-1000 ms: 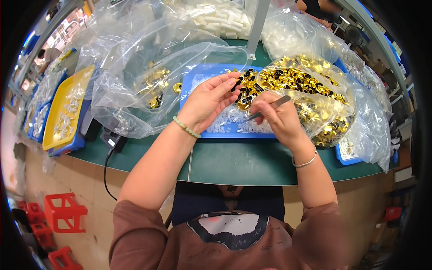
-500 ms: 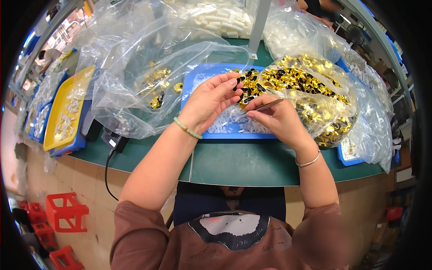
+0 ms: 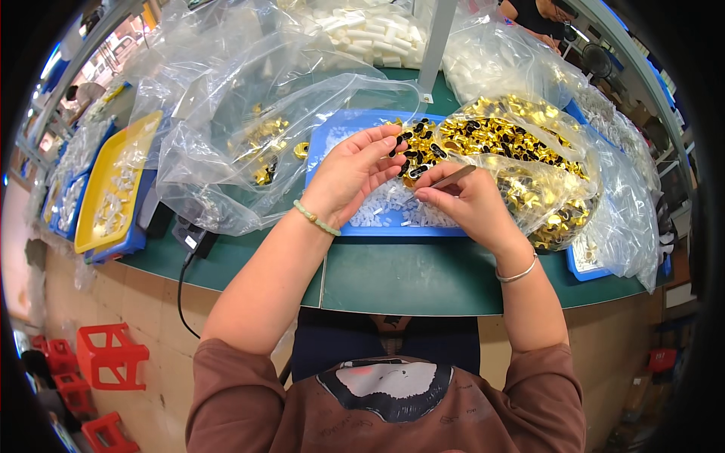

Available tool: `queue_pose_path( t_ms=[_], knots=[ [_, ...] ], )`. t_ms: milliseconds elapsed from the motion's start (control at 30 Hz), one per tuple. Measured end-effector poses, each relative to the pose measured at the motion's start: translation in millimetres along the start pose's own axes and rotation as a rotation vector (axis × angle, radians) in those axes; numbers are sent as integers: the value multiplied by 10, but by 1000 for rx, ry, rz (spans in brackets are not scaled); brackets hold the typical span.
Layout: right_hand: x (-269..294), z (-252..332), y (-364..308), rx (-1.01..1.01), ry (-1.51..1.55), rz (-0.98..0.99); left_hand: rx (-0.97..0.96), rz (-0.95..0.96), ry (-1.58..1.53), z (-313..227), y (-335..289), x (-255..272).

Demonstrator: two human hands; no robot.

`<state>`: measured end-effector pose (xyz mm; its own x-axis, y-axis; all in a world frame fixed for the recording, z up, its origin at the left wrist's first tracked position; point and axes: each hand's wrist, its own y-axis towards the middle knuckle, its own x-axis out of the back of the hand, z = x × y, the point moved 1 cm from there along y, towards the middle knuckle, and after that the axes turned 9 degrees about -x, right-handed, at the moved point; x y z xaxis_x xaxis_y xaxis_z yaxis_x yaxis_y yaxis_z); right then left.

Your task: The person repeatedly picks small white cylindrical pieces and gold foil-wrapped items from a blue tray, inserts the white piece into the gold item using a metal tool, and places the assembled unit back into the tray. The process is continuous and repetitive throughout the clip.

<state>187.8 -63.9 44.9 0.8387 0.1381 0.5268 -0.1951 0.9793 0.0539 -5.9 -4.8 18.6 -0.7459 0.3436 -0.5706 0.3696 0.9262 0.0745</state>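
Observation:
My left hand [image 3: 349, 172] is closed in a pinch over the blue tray [image 3: 353, 118], with a small gold-and-black piece [image 3: 399, 141] at its fingertips. A slim pair of metal tweezers [image 3: 456, 176] is gripped in my right hand [image 3: 474, 202], just right of the left fingers. Between and behind my hands lies a heap of shiny gold pieces with black faces [image 3: 483, 137], spilling from a clear plastic bag [image 3: 535, 167] onto the tray. Small white translucent bits [image 3: 375, 212] cover the tray below my left hand. The tweezers' tips are too small to make out.
A large clear bag [image 3: 219, 177] holding more gold pieces lies to the left, beside a yellow tray [image 3: 113, 189] of small pale parts. White tubes [image 3: 370, 34] pile up behind a grey post [image 3: 438, 45]. A black cable [image 3: 181, 291] hangs off the green table [image 3: 408, 275].
Both hands stay almost in place, with the left still pinching its piece and the right still holding the tweezers. A person at the far upper right has come further into view.

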Motion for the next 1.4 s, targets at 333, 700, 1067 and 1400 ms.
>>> queue_pose_path(
  t_ms=[333, 700, 1067, 1400],
  knots=[
    [98, -6, 2, 36, 183, -127, 7, 8, 8, -7, 9, 5],
    [153, -101, 88, 16, 661, -274, 63, 79, -20, 10, -18, -102],
    [85, -112, 87, 100, 569, -312, 1, 27, -31, 66, -3, -104],
    [6, -94, 89, 96, 609, -314, -9, -27, -30, 57, -21, -120]
  ],
)
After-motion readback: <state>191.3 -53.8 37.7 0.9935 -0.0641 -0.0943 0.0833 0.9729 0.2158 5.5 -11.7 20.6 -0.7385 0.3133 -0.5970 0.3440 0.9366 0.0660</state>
